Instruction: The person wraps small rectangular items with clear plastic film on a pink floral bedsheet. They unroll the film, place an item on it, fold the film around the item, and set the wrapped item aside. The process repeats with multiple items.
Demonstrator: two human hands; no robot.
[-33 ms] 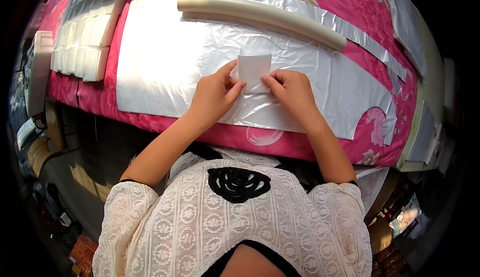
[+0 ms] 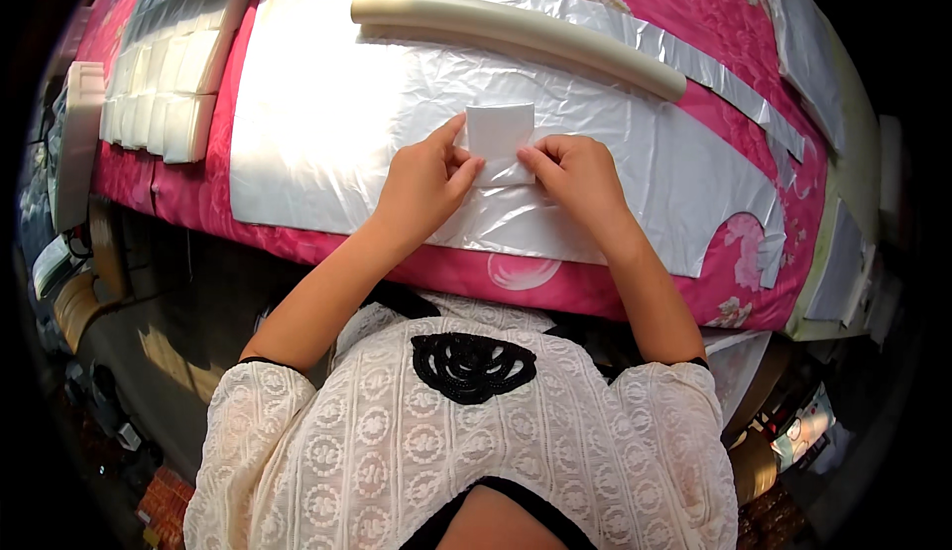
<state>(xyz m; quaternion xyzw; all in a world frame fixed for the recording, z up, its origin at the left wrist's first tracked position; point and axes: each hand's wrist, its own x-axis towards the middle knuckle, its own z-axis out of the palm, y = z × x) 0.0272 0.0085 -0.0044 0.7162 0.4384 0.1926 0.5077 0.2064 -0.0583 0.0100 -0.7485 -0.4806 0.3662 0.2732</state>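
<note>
Between my two hands is a small flat white rectangular packet (image 2: 500, 130), its far edge pointing away from me. My left hand (image 2: 426, 175) pinches its near left side between thumb and bent fingers, with the index finger along the edge. At the near right corner my right hand (image 2: 575, 178) pinches it with thumb and index finger. Under both hands spreads a shiny, wrinkled white sheet (image 2: 347, 168). A long cream-coloured roll or tube (image 2: 521, 34) lies across the far part of that sheet. What the packet is made of I cannot tell.
A pink flowered cloth (image 2: 585, 287) covers the table. Stacks of folded white pieces (image 2: 164, 84) stand at the far left. Silvery strips (image 2: 734, 84) curl along the right side, and more white sheets (image 2: 808, 54) lie at the far right edge.
The packet has shifted very slightly left and away from me, still pinched in both hands. Otherwise my hands have barely moved.
</note>
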